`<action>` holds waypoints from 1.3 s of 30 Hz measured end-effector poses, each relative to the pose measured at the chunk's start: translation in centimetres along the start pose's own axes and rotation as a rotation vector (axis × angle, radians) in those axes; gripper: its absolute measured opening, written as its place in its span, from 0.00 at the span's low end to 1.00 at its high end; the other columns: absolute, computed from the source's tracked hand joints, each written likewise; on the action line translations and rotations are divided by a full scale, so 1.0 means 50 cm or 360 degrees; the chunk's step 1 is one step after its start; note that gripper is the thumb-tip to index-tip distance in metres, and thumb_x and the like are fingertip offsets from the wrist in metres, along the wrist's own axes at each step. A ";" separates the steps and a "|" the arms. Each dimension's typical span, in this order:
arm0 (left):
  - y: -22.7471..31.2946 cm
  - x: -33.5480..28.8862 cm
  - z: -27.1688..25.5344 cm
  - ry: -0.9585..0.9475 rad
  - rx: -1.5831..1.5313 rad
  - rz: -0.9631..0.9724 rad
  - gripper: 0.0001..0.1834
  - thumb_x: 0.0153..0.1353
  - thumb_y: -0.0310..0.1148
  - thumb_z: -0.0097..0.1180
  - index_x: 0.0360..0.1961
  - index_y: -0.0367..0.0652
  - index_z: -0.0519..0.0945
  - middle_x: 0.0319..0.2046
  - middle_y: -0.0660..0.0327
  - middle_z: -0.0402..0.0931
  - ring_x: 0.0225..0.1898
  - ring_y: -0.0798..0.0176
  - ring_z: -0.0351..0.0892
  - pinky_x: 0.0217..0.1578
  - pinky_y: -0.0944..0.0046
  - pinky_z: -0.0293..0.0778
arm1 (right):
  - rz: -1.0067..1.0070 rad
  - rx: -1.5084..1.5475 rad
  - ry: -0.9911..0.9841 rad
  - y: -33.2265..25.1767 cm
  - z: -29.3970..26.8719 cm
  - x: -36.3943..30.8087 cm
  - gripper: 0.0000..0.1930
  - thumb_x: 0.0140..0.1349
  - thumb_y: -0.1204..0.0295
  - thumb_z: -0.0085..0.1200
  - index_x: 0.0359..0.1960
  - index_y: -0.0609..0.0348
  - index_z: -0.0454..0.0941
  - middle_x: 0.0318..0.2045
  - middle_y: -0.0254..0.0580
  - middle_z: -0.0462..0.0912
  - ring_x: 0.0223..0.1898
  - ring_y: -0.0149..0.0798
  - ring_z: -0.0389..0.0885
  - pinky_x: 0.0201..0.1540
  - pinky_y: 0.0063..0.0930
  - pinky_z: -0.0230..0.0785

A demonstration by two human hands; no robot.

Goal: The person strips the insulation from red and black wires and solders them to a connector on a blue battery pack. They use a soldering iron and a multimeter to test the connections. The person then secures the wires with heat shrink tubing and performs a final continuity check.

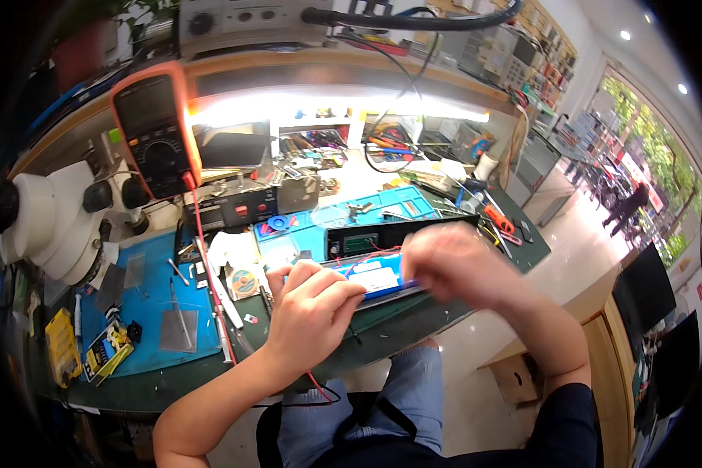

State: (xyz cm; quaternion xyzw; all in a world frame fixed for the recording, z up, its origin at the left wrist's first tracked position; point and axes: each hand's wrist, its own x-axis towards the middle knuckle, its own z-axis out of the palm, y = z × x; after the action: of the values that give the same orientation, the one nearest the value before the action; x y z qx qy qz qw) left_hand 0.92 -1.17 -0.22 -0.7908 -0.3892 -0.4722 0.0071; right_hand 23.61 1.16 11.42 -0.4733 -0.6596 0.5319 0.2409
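Observation:
A blue wrapped battery pack [395, 283] with white labels lies at the bench's front edge. Along its far side stands a long black casing [441, 232], and a small green circuit board [360, 244] sits inside that. Thin red wires run between board and pack. My left hand [308, 300] is at the pack's left end, fingers curled and pressed together. What they grip, if anything, is hidden. Over the pack's right end is my right hand [454, 267], smeared by motion, its fingertips not clear.
An orange-edged multimeter [157, 129] stands at left, its red lead [204, 253] crossing the bench toward my lap. A white microscope [58, 222] is far left above a blue mat [148, 304]. Behind the casing lies a light-blue tray [402, 201]; tools, including orange-handled pliers [499, 220], lie right.

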 end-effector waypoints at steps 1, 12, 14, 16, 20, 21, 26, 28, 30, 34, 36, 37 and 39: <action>-0.001 0.001 -0.002 0.0003 -0.0021 -0.0031 0.06 0.56 0.33 0.72 0.36 0.52 0.89 0.34 0.72 0.84 0.42 0.64 0.77 0.51 0.57 0.59 | -0.0152 0.0067 0.0245 -0.023 -0.013 0.026 0.15 0.74 0.62 0.53 0.33 0.57 0.83 0.20 0.24 0.71 0.16 0.19 0.60 0.19 0.19 0.50; -0.045 -0.041 -0.209 0.0175 -0.0419 -0.0727 0.10 0.73 0.33 0.59 0.49 0.42 0.87 0.25 0.61 0.83 0.31 0.66 0.82 0.38 0.62 0.72 | -0.0958 0.0789 0.0632 -0.274 -0.385 0.509 0.13 0.78 0.68 0.50 0.50 0.69 0.78 0.42 0.48 0.85 0.41 0.40 0.85 0.46 0.34 0.82; -0.049 -0.079 -0.278 0.0282 -0.0460 -0.1168 0.13 0.78 0.34 0.52 0.48 0.37 0.86 0.27 0.60 0.84 0.32 0.70 0.82 0.35 0.65 0.75 | -0.0783 0.0706 0.0768 -0.318 -0.338 0.512 0.17 0.80 0.64 0.48 0.50 0.71 0.78 0.42 0.52 0.85 0.41 0.46 0.84 0.46 0.41 0.80; -0.080 -0.122 -0.296 0.0394 -0.0156 -0.0961 0.10 0.75 0.28 0.56 0.51 0.39 0.85 0.34 0.61 0.83 0.32 0.71 0.79 0.36 0.69 0.74 | -0.0823 0.0149 0.1217 -0.332 -0.382 0.552 0.19 0.80 0.64 0.46 0.41 0.70 0.82 0.33 0.47 0.86 0.34 0.43 0.85 0.37 0.40 0.77; -0.084 -0.170 -0.310 -0.0233 0.0228 -0.0653 0.10 0.62 0.25 0.68 0.45 0.41 0.86 0.37 0.59 0.81 0.38 0.60 0.78 0.41 0.62 0.75 | -0.0910 0.0179 0.1297 -0.340 -0.445 0.546 0.13 0.77 0.68 0.51 0.44 0.68 0.81 0.36 0.46 0.86 0.37 0.41 0.85 0.38 0.35 0.78; -0.073 -0.164 -0.298 -0.0278 0.0252 -0.0608 0.12 0.58 0.25 0.70 0.44 0.41 0.86 0.38 0.58 0.81 0.40 0.57 0.78 0.42 0.61 0.74 | -0.0940 0.0246 0.1282 -0.330 -0.463 0.541 0.12 0.77 0.68 0.52 0.45 0.68 0.81 0.36 0.45 0.86 0.37 0.41 0.85 0.39 0.34 0.79; -0.059 -0.134 -0.238 -0.0437 0.0377 -0.0503 0.12 0.52 0.25 0.74 0.37 0.40 0.85 0.39 0.59 0.78 0.43 0.52 0.76 0.43 0.56 0.74 | -0.1230 0.0770 0.1151 -0.269 -0.692 0.409 0.10 0.73 0.73 0.58 0.49 0.66 0.79 0.40 0.43 0.85 0.40 0.39 0.85 0.40 0.28 0.80; -0.062 -0.144 -0.232 -0.0400 0.0373 -0.0556 0.09 0.52 0.21 0.72 0.33 0.38 0.84 0.37 0.59 0.78 0.42 0.51 0.77 0.42 0.56 0.74 | -0.1349 0.0899 0.1070 -0.202 -0.735 0.333 0.11 0.72 0.74 0.61 0.51 0.66 0.79 0.41 0.42 0.85 0.41 0.38 0.85 0.41 0.26 0.81; -0.049 -0.149 -0.249 -0.0355 0.0471 -0.0532 0.08 0.54 0.20 0.71 0.34 0.37 0.84 0.37 0.58 0.80 0.37 0.54 0.80 0.37 0.59 0.75 | -0.1393 0.0929 0.0913 -0.120 -0.593 0.275 0.13 0.74 0.71 0.58 0.55 0.65 0.78 0.42 0.44 0.86 0.45 0.39 0.87 0.39 0.26 0.79; -0.001 -0.114 -0.229 -0.0251 -0.0004 -0.0866 0.05 0.62 0.22 0.67 0.40 0.39 0.86 0.37 0.57 0.84 0.31 0.61 0.85 0.29 0.66 0.77 | -0.1485 0.0877 0.0738 0.017 -0.403 0.050 0.21 0.76 0.66 0.53 0.64 0.65 0.75 0.46 0.51 0.87 0.49 0.41 0.89 0.39 0.25 0.79; 0.018 -0.086 -0.203 -0.0141 -0.0061 -0.0675 0.06 0.64 0.20 0.65 0.42 0.38 0.87 0.35 0.58 0.85 0.30 0.65 0.84 0.29 0.69 0.78 | -0.1485 0.0908 0.0565 0.065 -0.258 -0.004 0.23 0.77 0.65 0.51 0.68 0.65 0.72 0.47 0.52 0.87 0.47 0.40 0.89 0.38 0.24 0.81; 0.019 -0.075 -0.192 -0.0095 -0.0055 -0.0568 0.06 0.64 0.20 0.65 0.42 0.38 0.87 0.34 0.58 0.85 0.30 0.66 0.84 0.30 0.69 0.78 | -0.1469 0.0865 0.0596 0.093 -0.206 -0.018 0.24 0.77 0.64 0.50 0.68 0.65 0.72 0.48 0.53 0.87 0.46 0.41 0.89 0.38 0.25 0.82; 0.020 -0.050 -0.150 0.0032 -0.0130 -0.0433 0.07 0.63 0.18 0.66 0.42 0.37 0.87 0.33 0.58 0.86 0.30 0.65 0.84 0.32 0.69 0.79 | -0.1483 0.0613 0.0728 0.169 -0.133 -0.059 0.23 0.77 0.63 0.52 0.66 0.65 0.72 0.48 0.52 0.86 0.43 0.42 0.89 0.36 0.25 0.83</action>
State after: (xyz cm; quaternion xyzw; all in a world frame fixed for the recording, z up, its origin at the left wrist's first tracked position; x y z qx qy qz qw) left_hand -4.65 -6.24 2.44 -0.7256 -0.4733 -0.4921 -0.0854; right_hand 33.47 1.62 6.22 -0.1823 -0.6208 0.3637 0.6702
